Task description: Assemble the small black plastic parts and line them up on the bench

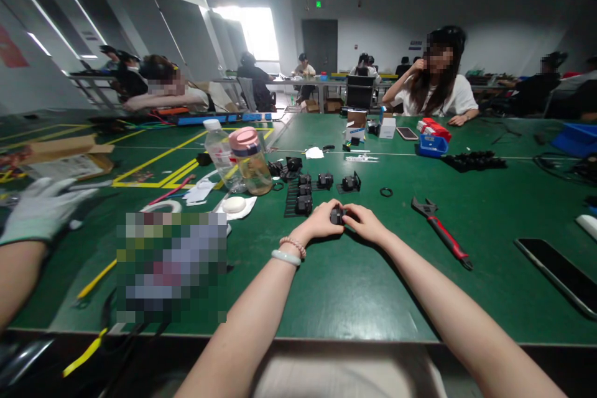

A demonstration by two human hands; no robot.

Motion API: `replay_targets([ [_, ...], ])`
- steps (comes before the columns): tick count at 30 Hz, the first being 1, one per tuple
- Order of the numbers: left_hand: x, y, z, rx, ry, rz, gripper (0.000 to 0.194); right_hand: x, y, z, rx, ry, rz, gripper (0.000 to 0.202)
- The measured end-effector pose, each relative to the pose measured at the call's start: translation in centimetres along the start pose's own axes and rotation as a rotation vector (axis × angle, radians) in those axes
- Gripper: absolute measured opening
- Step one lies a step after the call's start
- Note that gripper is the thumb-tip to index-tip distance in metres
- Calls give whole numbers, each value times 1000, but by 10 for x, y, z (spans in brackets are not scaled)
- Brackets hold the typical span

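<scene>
Just above the green table, my left hand (325,219) grips a small black plastic part (336,216), its fingers wrapped round the far and left sides. My right hand (365,222) meets it from the right, thumb and fingers pinched on the same part. Its exact kind is too small to tell. Beyond my left hand lie several similar black parts (304,204), some with comb-like fins. Another black part (349,182) sits a little past my hands. A black ring (386,192) lies to the right of it.
An adjustable wrench (443,235) with red-black handle and a phone (559,273) lie right. A pink-lidded bottle (252,165) and a clear bottle (222,155) stand left. A co-worker's gloved hand (44,208) is at far left. A blue bin (433,145) sits across the green table (373,298).
</scene>
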State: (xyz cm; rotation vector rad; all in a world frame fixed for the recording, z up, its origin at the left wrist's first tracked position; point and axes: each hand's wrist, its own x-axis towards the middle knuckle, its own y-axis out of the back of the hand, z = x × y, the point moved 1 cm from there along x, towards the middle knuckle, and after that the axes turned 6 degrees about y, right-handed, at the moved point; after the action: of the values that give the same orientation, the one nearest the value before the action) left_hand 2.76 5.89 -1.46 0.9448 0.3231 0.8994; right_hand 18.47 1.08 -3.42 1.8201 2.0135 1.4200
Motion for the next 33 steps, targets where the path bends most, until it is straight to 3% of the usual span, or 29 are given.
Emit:
replay_targets([
  [33, 1, 2, 3, -1, 3, -6, 47, 1, 1, 0, 3, 0, -6, 27],
])
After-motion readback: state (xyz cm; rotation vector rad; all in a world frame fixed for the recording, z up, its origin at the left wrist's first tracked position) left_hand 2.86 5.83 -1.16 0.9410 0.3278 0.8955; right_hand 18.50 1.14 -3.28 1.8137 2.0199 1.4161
